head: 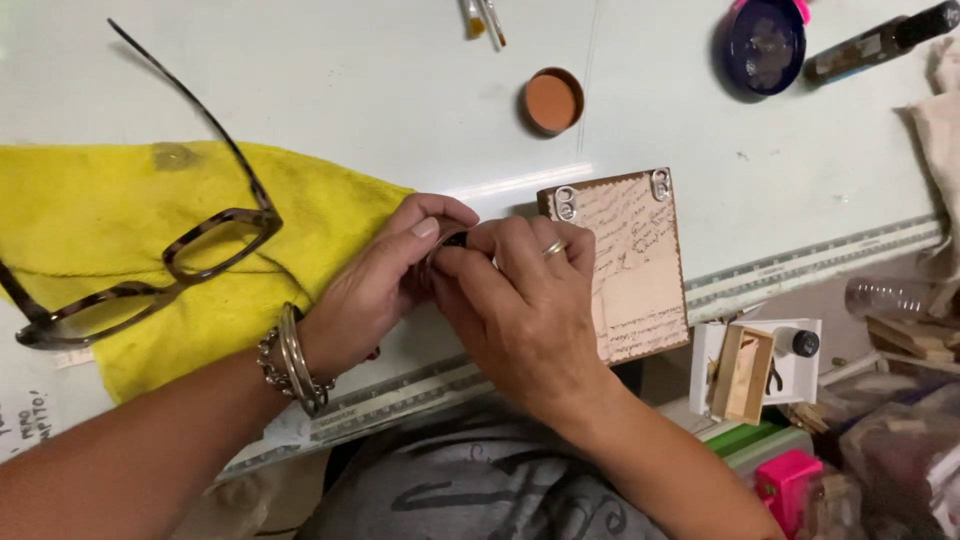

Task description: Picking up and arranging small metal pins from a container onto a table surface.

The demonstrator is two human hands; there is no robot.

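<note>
My left hand (pixel 385 280) and my right hand (pixel 520 300) meet at the middle of a pale work table (pixel 350 90). Together they pinch a small dark object (pixel 455 240) between thumbs and fingertips; most of it is hidden by the fingers. A ring sits on my right hand, and metal bracelets (pixel 292 360) circle my left wrist. Just right of my hands lies a small wooden plaque (pixel 635 265) covered with handwritten paper, with two metal pull tabs at its top corners. My left hand rests over the edge of a yellow cloth (pixel 120 230).
Tortoiseshell glasses (pixel 200 245) hang close to the camera at left. A round brown lid (pixel 552 102), brush tips (pixel 482 20), a dark blue jar (pixel 765 45) and a dark bottle (pixel 875 42) lie at the back. A ruler edge (pixel 810 265) and small wooden pieces (pixel 745 372) lie at right.
</note>
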